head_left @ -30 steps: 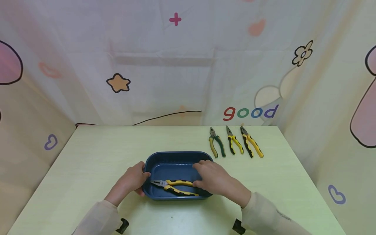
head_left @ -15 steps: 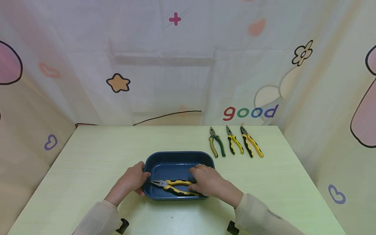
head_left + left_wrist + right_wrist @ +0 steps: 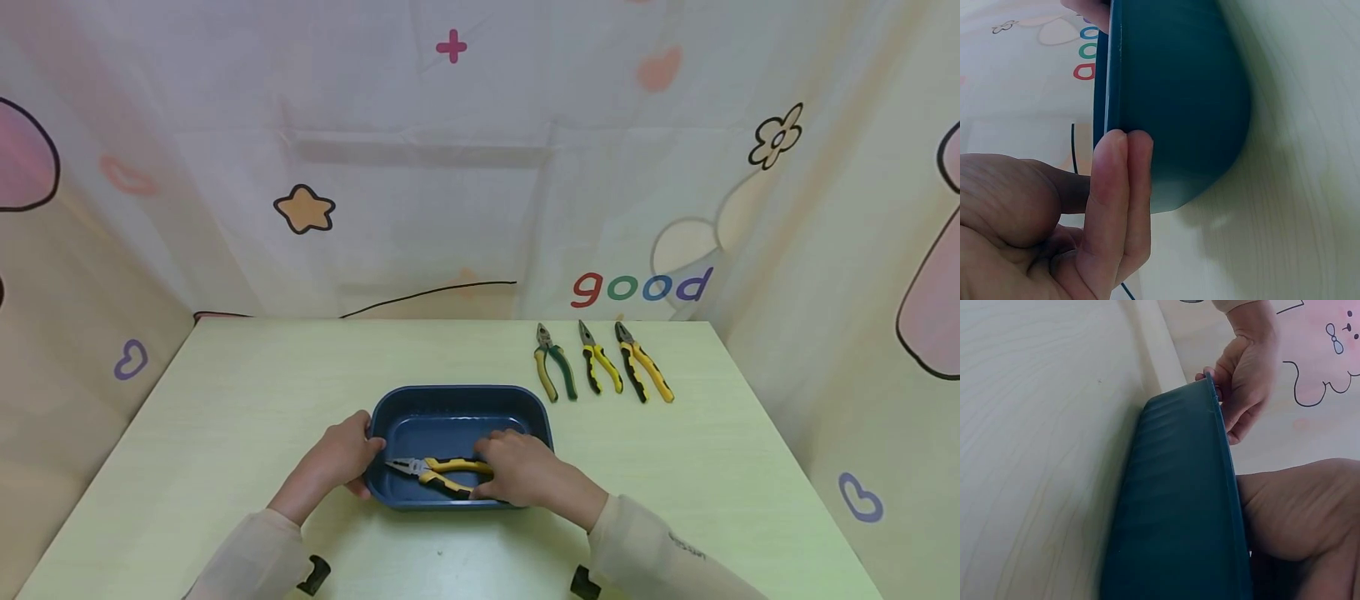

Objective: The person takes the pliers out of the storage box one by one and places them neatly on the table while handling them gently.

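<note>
A dark blue rectangular tray (image 3: 420,505) stands on the table in the head view. My left hand (image 3: 341,454) pinches its left end, thumb over the rim and fingers against the outer wall; the left wrist view shows those fingers (image 3: 1107,206) on the wall. Inside the tray lie yellow-and-black combination pliers (image 3: 442,479), jaws to the left. My right hand (image 3: 525,471) reaches over the right end, thumb and fingers around the ends of the handles. Its grip is hidden; in the right wrist view the tray wall (image 3: 1172,506) covers the fingertips.
Three more pliers lie in a row at the table's back right: green-handled pliers (image 3: 555,367), yellow-and-black long-nose pliers (image 3: 600,362) and larger yellow-and-black pliers (image 3: 643,367). Behind the pale table (image 3: 262,400) hangs a printed curtain (image 3: 420,217).
My right hand has slid left and a little toward the front, farther over the pliers' handles. The left hand, tray and pliers hold their places.
</note>
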A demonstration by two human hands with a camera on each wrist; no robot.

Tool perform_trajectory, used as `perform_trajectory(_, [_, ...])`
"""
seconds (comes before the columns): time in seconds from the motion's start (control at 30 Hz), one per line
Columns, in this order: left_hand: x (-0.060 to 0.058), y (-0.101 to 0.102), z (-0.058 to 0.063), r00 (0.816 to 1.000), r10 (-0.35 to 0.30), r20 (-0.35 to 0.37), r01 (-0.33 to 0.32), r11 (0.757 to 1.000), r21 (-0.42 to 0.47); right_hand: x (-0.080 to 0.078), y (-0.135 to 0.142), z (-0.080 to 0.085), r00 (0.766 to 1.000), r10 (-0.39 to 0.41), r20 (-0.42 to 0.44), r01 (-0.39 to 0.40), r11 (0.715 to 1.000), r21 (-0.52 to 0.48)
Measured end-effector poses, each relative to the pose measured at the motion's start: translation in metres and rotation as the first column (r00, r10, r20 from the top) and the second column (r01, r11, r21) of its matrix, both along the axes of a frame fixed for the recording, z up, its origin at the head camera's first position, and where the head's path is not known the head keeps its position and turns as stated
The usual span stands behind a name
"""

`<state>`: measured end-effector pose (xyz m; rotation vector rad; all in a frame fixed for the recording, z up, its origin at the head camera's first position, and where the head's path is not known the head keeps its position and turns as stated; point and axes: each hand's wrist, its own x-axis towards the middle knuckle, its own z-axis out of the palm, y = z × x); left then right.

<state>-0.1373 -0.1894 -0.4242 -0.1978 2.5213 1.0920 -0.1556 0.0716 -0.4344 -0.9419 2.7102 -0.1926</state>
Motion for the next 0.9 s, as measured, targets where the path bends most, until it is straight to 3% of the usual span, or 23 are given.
perform_trajectory(0.67, [-0.001,0.000,0.000,1.000,0.003,0.005,-0.003,1.000,0.005,-0.004,-0.005,-0.010,0.999,-0.036,-0.023,0.037,0.999,0.034])
perform_trajectory(0.9, [-0.001,0.001,0.001,1.000,0.005,0.012,-0.005,1.000,-0.012,-0.005,-0.004,-0.013,0.999,0.018,-0.042,-0.019,1.000,-0.009])
